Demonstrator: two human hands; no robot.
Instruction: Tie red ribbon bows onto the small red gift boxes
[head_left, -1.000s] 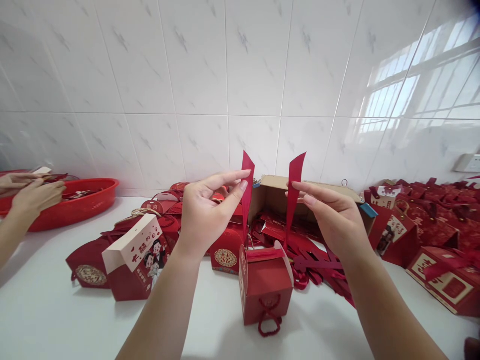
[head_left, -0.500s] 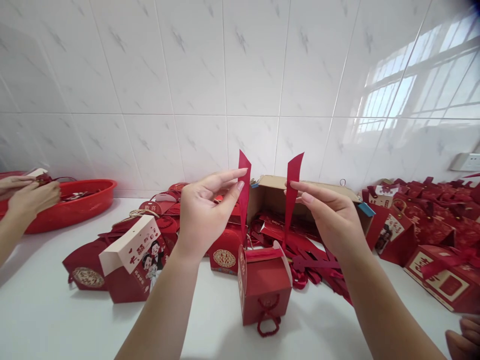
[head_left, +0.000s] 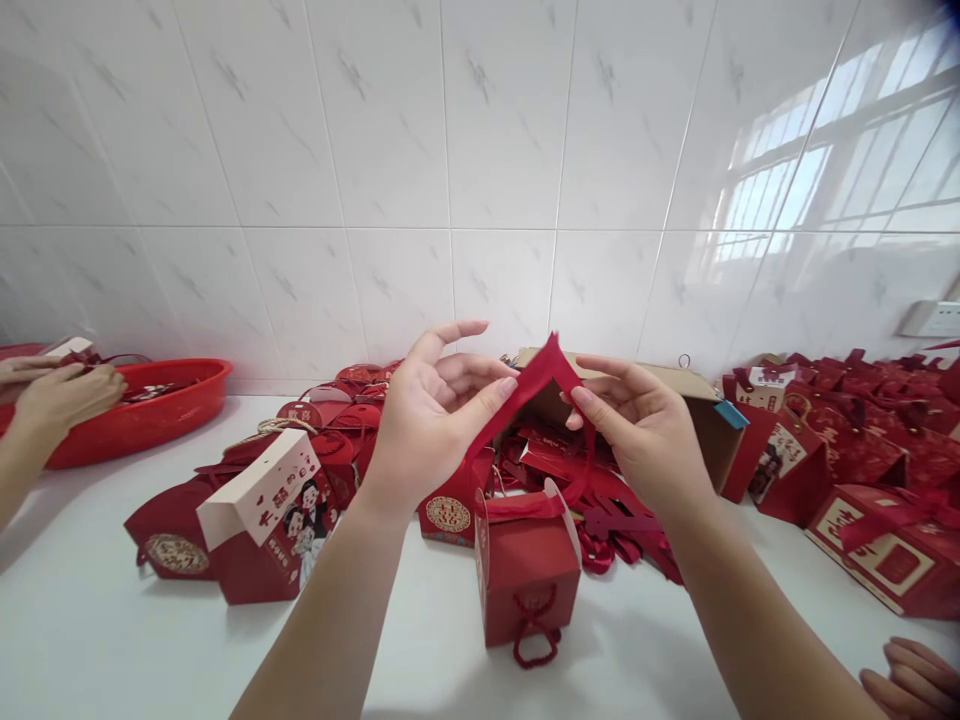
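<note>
Above a small red gift box (head_left: pixel 529 575), my left hand (head_left: pixel 442 410) pinches one end of a red ribbon (head_left: pixel 525 392) between thumb and fingers. My right hand (head_left: pixel 637 420) pinches the other end, and the two ends meet in a peak. The ribbon runs down to the top of the box, where a band of it lies between the raised side flaps. A dark red cord loop hangs on the box's near face. Behind it stands another red box (head_left: pixel 448 512) with a round gold emblem.
A cream-topped box (head_left: pixel 270 520) and a dark red box (head_left: pixel 169 530) stand left. Loose ribbons (head_left: pixel 630 520) lie before a cardboard carton (head_left: pixel 712 430). Many red boxes fill the right. Other people's hands show at a red basin (head_left: pixel 180 420) and lower right.
My hands have come closer together. The ribbon ends, upright and apart before, now lean inward and meet. The gift box stays in place.
</note>
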